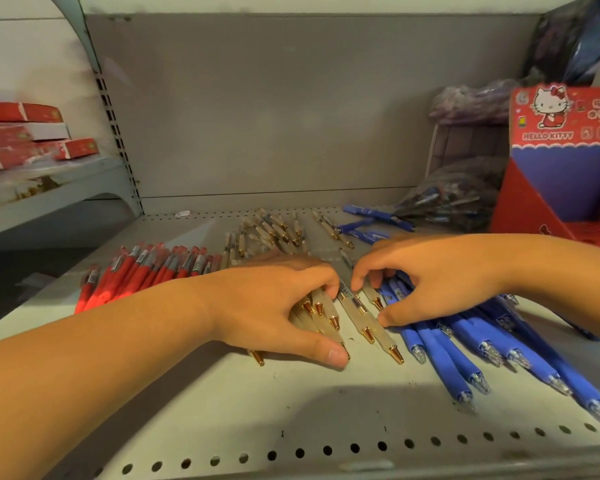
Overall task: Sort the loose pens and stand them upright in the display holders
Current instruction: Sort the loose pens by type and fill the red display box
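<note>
While the left hand (278, 306) curled its fingers (326, 282) round perhaps five cream pens (326, 317), the right hand (426, 282) pinched two more beside them, blue pens (444, 355) fanned under its palm. Beyond the right fingers (361, 277) stood a display box (551, 181), contents hidden, and a bag (454, 199) of pens.

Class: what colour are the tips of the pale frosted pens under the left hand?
Copper-gold tips on the pale frosted pens; head view shows them best.

The left hand (274, 303) and right hand (430, 275) are bare, like both forearms (101, 344), nails short.
</note>
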